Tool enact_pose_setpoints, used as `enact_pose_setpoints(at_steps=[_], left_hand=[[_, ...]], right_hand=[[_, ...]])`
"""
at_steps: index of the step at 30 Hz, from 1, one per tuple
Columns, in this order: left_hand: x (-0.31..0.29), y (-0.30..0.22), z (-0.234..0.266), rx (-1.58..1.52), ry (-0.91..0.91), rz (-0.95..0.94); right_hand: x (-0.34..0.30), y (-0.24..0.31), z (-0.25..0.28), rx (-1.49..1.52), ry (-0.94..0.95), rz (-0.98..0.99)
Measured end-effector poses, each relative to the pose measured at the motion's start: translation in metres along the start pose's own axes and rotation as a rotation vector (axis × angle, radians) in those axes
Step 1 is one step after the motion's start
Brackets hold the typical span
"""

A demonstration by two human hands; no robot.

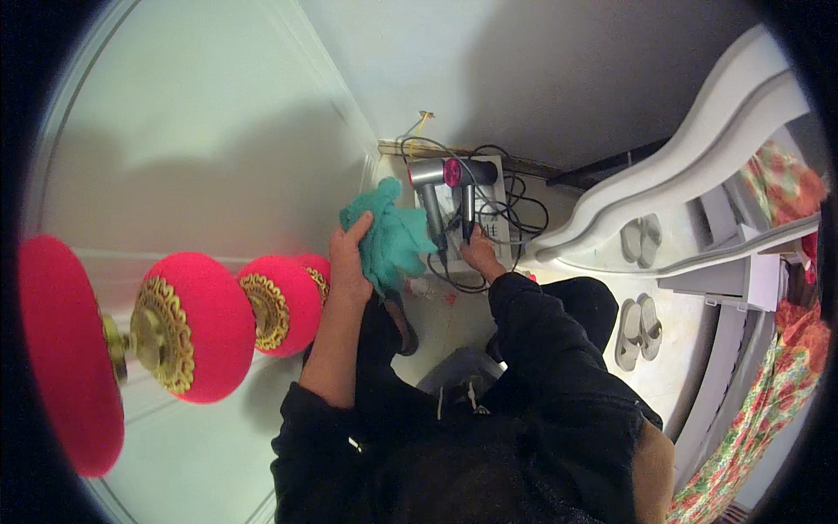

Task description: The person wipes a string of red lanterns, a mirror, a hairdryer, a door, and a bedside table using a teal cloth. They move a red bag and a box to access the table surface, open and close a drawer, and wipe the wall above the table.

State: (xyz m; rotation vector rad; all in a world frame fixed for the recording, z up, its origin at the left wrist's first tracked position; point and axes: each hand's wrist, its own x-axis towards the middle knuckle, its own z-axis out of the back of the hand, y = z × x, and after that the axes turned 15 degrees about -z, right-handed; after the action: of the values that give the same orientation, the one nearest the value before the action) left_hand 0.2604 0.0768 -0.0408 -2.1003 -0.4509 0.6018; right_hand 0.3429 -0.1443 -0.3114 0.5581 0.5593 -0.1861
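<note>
My left hand (351, 249) is closed on a crumpled green cloth (388, 240), its thumb lying over the fabric. In my right hand (479, 252) is the handle of a grey hair dryer (476, 173) with a pink ring at the end of its barrel. Just left of it lies a second hair dryer (427, 175), silver-grey with a dark handle, on a white box (496, 229). The cloth's right edge comes close to this second dryer's handle. Black cords (524, 203) loop around the box.
Red round ornaments (196, 327) with gold trim hang on the left before a pale door (209, 96). White curved furniture (663, 170) stands right, with pairs of slippers (639, 332) on the floor and floral fabric (759, 419) beyond. A yellow wire (422, 122) leaves the wall.
</note>
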Motion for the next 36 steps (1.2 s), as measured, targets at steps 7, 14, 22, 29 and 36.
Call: enact_pose_setpoints(at_steps=[7, 14, 22, 29, 36], left_hand=[[-0.010, -0.006, -0.002, 0.196, -0.012, -0.001], [0.002, 0.013, 0.010, 0.231, -0.004, -0.064], [0.001, 0.013, 0.006, 0.098, -0.020, -0.129], [-0.048, 0.039, -0.036, 0.316, 0.336, -0.422], [-0.092, 0.022, -0.111, 0.437, 0.198, -0.817]], right_hand=[[0.008, 0.026, 0.004, 0.341, 0.014, -0.069], [0.027, 0.024, 0.008, 0.325, 0.083, -0.056], [-0.047, 0.040, 0.097, 0.761, 0.886, 0.217], [-0.148, 0.088, 0.153, 0.494, 0.043, 0.532], [-0.201, 0.086, 0.207, 0.345, -0.131, 1.096]])
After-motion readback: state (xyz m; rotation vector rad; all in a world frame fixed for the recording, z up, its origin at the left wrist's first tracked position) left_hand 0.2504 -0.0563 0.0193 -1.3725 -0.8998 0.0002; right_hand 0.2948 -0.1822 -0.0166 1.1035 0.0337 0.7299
